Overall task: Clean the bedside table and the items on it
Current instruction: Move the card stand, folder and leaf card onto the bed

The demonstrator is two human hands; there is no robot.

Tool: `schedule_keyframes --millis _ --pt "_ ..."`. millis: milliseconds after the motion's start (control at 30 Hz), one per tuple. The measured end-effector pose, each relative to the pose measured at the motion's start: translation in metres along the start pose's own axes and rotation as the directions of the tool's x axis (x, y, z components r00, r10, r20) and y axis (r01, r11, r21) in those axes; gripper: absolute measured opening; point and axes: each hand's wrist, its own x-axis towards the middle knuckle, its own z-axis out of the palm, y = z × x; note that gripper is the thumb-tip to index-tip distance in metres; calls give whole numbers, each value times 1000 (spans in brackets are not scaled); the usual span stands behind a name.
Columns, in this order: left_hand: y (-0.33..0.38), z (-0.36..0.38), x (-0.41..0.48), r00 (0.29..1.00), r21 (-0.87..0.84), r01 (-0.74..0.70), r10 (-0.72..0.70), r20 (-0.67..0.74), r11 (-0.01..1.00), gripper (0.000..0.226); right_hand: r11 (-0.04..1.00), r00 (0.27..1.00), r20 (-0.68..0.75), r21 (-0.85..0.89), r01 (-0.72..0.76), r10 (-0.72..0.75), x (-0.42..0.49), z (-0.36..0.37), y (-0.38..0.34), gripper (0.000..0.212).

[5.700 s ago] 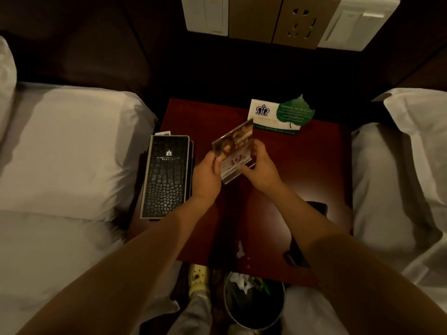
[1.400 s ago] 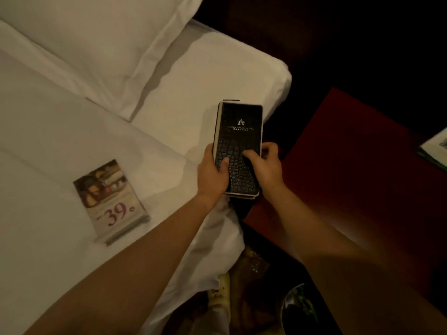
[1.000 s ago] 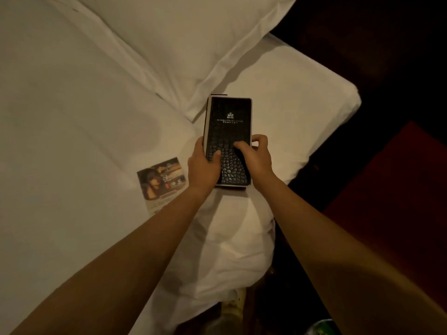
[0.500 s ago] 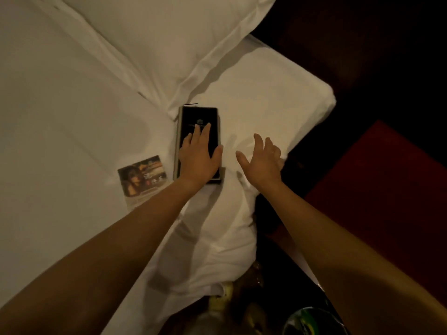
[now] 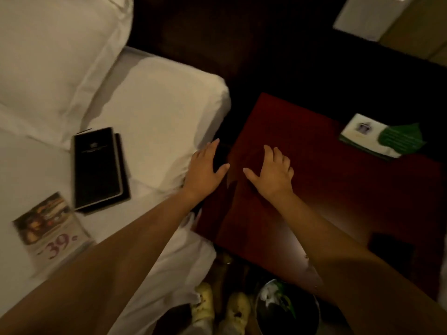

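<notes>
The dark red bedside table (image 5: 326, 194) fills the right half of the view. My right hand (image 5: 273, 174) hovers open over its left part, fingers spread. My left hand (image 5: 205, 170) is open at the table's left edge, beside the bed. The black leather folder (image 5: 96, 168) lies flat on the white bed (image 5: 157, 122), and the "39" picture card (image 5: 50, 230) lies below it on the sheet. A white card with a green leaf card (image 5: 384, 136) sits on the table's far right. A dark flat object (image 5: 391, 250) rests near the table's front right.
A white pillow (image 5: 53, 52) lies at top left. A dark waste bin (image 5: 287, 308) with rubbish stands on the floor below the table's front edge, next to my yellow shoes (image 5: 222, 308). Wall switch plates (image 5: 377, 15) show at top right.
Both hands have let go of the black folder, which now lies on the bed. They have moved right to the bedside table, and my view has turned back toward it.
</notes>
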Motion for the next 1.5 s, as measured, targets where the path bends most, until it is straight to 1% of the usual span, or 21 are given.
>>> schedule_keyframes --millis 133,267,367,433,500,567,667,767,867,967,1100,1200,1267,1367,1500 --pt "54 45 19 991 -28 -87 90 98 996 74 989 990 -53 80 -125 130 -1 -28 69 84" --pt "97 82 39 983 -94 -111 124 139 989 78 967 971 -73 132 -217 228 1 -50 128 87" --pt "123 105 54 978 -152 -106 131 161 983 81 947 950 -120 186 -263 288 6 -63 163 90" --pt "137 118 66 975 -212 -76 116 188 974 84 934 935 -154 219 -283 319 12 -69 183 93" --pt "150 130 77 963 -287 -28 103 249 958 88 922 921 -193 263 -285 339 16 -73 201 93" --pt "165 140 88 944 -354 -7 123 307 935 92 909 902 -247 318 -269 353 20 -77 218 91" --pt "185 155 103 930 -373 -27 160 331 927 95 879 867 -290 385 -281 404 26 -81 243 91" --pt "197 172 118 935 -346 -23 142 324 938 98 857 854 -287 425 -292 433 35 -82 262 95" --pt "204 186 128 941 -328 -62 165 296 943 97 852 855 -296 450 -269 427 46 -83 275 98" --pt "211 195 133 945 -346 -98 196 260 933 91 838 854 -300 488 -244 424 57 -81 284 101" --pt "209 206 143 951 -356 -129 218 220 925 87 784 860 -289 592 -186 422 74 -73 287 103" --pt "208 209 148 950 -363 -162 244 194 918 70 723 848 -318 682 -105 424 85 -69 284 98" --pt "206 208 151 952 -397 -162 249 178 903 60 672 835 -326 738 -68 443 89 -66 282 89" --pt "199 204 149 959 -420 -146 233 164 896 56 618 824 -337 786 -20 455 90 -64 276 71" --pt "183 189 142 975 -459 -104 181 128 882 53 617 835 -357 786 27 418 86 -59 254 67"
